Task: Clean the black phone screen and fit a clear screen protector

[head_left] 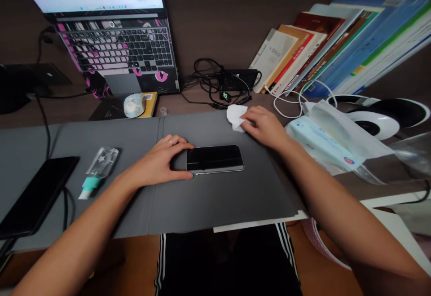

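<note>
A smartphone (217, 157) lies flat on the grey desk mat (208, 201), its dark screen facing up. My left hand (164, 159) grips the phone's left end, with thumb and fingers on its opposite long edges. Beyond the phone and to its right, my right hand (262, 125) pinches a crumpled white tissue (235, 115) near the mat's back edge. The tissue rests on or just over the mat; I cannot tell which. Left of my left hand, a clear spray bottle (102, 163) with a mint-green collar lies on its side.
A laptop (117, 53) stands at the back left, with a mouse (134, 105) before it. Tangled black cables (208, 80) lie at the back middle. Leaning books (303, 49), a blue-white packet (323, 145) and headphones (373, 118) fill the right. A black tablet-like device (37, 197) lies left.
</note>
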The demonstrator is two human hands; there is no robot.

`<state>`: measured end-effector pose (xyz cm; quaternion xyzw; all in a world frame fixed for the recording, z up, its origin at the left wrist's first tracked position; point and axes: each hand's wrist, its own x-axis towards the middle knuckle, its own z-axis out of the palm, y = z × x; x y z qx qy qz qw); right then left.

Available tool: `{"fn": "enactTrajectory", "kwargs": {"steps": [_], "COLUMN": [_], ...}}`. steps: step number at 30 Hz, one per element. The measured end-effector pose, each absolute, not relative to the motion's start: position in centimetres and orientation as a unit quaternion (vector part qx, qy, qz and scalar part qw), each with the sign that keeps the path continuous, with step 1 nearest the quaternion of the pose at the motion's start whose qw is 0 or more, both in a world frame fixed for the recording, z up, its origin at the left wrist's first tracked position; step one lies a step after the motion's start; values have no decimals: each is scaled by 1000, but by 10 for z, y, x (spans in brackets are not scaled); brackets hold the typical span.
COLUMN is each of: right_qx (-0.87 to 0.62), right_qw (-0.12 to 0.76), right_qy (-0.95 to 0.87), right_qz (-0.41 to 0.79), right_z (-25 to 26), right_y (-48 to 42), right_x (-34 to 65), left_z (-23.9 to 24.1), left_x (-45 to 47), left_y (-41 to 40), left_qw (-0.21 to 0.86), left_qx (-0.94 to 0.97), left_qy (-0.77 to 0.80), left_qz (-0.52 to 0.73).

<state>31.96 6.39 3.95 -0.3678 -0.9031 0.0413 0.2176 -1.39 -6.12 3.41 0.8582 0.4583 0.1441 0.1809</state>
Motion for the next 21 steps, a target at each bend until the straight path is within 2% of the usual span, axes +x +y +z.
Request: {"fn": "enactTrajectory", "kwargs": {"steps": [4,8,16,21], "right_qx": [-214,-96,-104,-119], "right_qw": [174,121,102,160], "right_qy": [-947,-965,-957,-959], "right_qz": [163,211,253,202], "right_z": [47,46,57,44], "right_y": [33,14,14,15], "right_x": [307,294,296,285], "left_z": [34,34,34,35], "left_x": [-12,-12,-11,-11], "left_y": [-61,-60,-61,-61], "left_qw": [187,191,185,182], "left_qx": [856,853,855,857], "left_qy": [460,464,464,461], "left_qz": [144,143,140,142]}}
